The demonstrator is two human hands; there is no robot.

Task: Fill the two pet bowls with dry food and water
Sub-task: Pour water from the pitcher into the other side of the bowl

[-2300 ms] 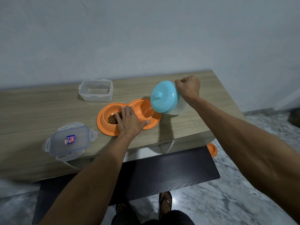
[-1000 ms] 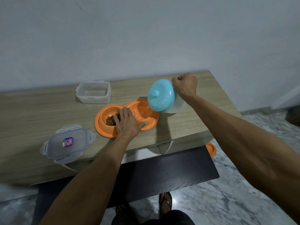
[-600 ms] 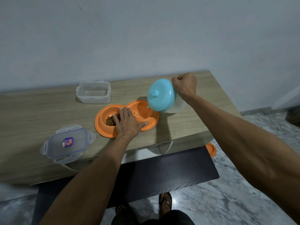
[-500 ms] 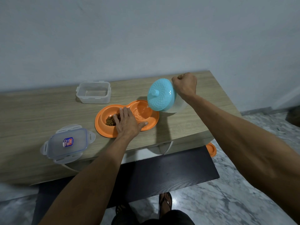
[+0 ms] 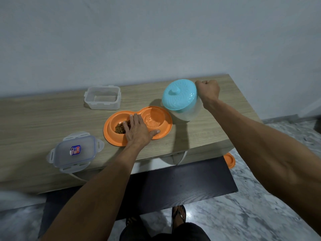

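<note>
Here your right hand (image 5: 208, 90) clenched the tilted, sloshing jug (image 5: 182, 100) by its handle beside the light orange bowl (image 5: 139, 126); your left hand (image 5: 138, 131) lay flat, steadying it.

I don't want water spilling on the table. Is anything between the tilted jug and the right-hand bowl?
Nothing visible. The jug tilts right over the water bowl; the left hand rests on the dish's near rim.

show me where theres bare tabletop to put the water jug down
Bare wood lies right of the orange double bowl, out to the table's right end, and left of the clear container. The middle is crowded: bowl, left hand, tilted jug.
</note>
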